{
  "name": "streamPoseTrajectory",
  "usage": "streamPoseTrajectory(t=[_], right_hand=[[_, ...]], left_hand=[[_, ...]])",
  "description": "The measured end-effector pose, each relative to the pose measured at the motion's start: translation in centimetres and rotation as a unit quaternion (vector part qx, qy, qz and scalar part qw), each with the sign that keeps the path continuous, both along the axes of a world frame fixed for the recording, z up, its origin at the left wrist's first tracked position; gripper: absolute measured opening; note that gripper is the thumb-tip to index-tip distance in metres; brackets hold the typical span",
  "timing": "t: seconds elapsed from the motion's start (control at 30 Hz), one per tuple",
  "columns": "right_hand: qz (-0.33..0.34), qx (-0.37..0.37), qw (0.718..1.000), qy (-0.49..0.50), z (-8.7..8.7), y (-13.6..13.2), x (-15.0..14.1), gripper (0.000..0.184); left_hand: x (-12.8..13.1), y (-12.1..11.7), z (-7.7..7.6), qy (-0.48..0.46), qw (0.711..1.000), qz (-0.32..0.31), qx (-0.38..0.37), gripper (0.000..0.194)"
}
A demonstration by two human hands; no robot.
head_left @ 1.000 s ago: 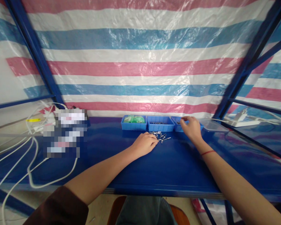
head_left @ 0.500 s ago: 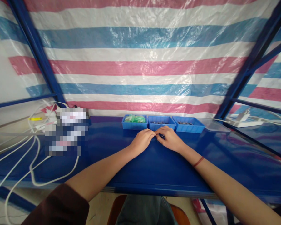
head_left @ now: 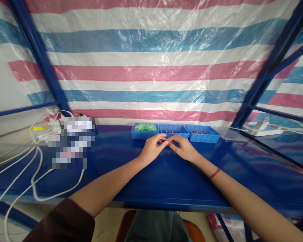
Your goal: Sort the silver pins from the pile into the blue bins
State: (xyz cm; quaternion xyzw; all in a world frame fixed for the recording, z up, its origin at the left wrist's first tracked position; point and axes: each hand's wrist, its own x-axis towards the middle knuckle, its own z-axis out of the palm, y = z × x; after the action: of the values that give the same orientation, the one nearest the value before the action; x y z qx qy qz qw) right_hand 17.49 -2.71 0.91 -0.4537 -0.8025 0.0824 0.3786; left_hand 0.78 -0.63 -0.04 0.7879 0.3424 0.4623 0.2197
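Observation:
My left hand [head_left: 153,149] and my right hand [head_left: 184,149] meet at the fingertips, just in front of the blue bins. A few thin, shiny metal pieces [head_left: 176,145] poke out from under the curled fingers of my right hand; they are too small to name. My left thumb and fingers are pinched at the same spot, and what lies between them is hidden. Behind my hands, the middle blue bin [head_left: 186,135] and the right blue bin [head_left: 204,137] contain small dark metal parts. Green plastic packaging [head_left: 146,127] fills the left blue bin [head_left: 143,135].
A flat clear plastic lid [head_left: 233,135] lies right of the bins. White cables [head_left: 37,168] and a blurred-out patch [head_left: 73,144] take up the left of the blue table [head_left: 151,188]. Blue metal posts [head_left: 252,90] frame a striped sheet behind. A white power strip [head_left: 265,129] sits far right.
The fingers of my left hand have lifted and opened into a rounder pinch. Thin metal pieces now show more clearly under my right hand. The bins have not moved.

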Motion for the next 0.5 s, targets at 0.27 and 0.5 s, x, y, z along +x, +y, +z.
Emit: streamPoseTrajectory(t=[0.27, 0.5], right_hand=[[0.009, -0.024, 0.999, 0.021, 0.22, 0.04, -0.02, 0.019], [0.021, -0.023, 0.999, 0.029, -0.02, 0.08, -0.09, 0.017]], left_hand=[[-0.14, 0.17, -0.02, -0.015, 1.0, 0.004, -0.019, 0.016], [-0.16, 0.11, 0.1, -0.01, 1.0, -0.003, -0.001, 0.014]])
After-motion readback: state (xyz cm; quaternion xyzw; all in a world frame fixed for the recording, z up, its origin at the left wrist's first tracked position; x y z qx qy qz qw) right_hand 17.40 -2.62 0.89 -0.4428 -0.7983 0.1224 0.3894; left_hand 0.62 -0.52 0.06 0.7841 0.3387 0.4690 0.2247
